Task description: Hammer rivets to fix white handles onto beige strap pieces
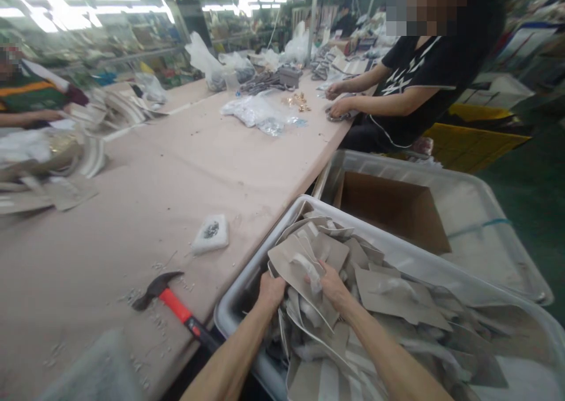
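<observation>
Both my hands reach into a large white plastic bin [247, 283] filled with flat beige panels. My left hand [272, 290] is closed on the left edge of a beige panel [289, 252] near the top of the pile; its fingertips are hidden behind it. My right hand [332, 286] grips the same panel from the right, beside a strip of clear plastic film [306, 267] on its face. More beige panels [397, 298], some with film on them, lie loosely heaped to the right.
Left of the bin, a claw hammer [176, 304] with a red and black handle lies at the table's edge among scattered small metal pieces. A white foam block [212, 234] holds small metal parts. Across the table [168, 171], a co-worker [424, 71] handles pieces; a second bin [477, 212] holds a cardboard box [392, 209].
</observation>
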